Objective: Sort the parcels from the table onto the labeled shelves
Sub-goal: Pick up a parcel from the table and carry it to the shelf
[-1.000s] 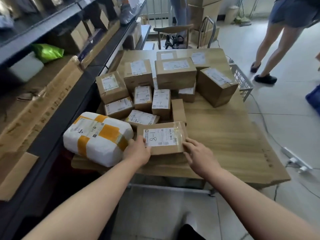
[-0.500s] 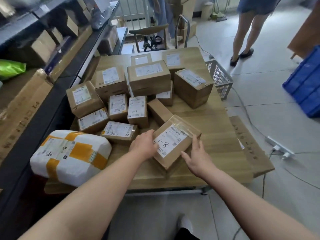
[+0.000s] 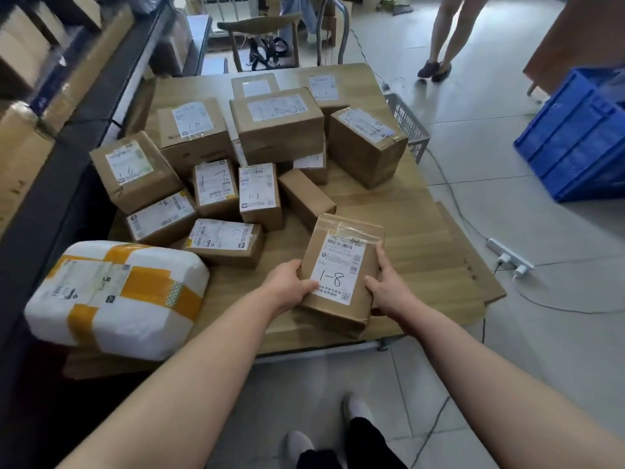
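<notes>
At the near edge of the table [image 3: 426, 228], both arms reach forward. The left hand [image 3: 287, 286] and right hand [image 3: 389, 291] clamp the long sides of a brown box [image 3: 338, 265] marked 1-8, thumbs on its top face. The box sits between the palms, label up; whether it rests on the wood I cannot tell. Just behind it lies a plain small box [image 3: 306, 198], then a heap of labelled boxes [image 3: 277, 126]. A white parcel [image 3: 118, 299] with orange tape sits to the left, beside the shelves [image 3: 50, 106]. A blue crate [image 3: 581, 137] stands on the floor, right.
</notes>
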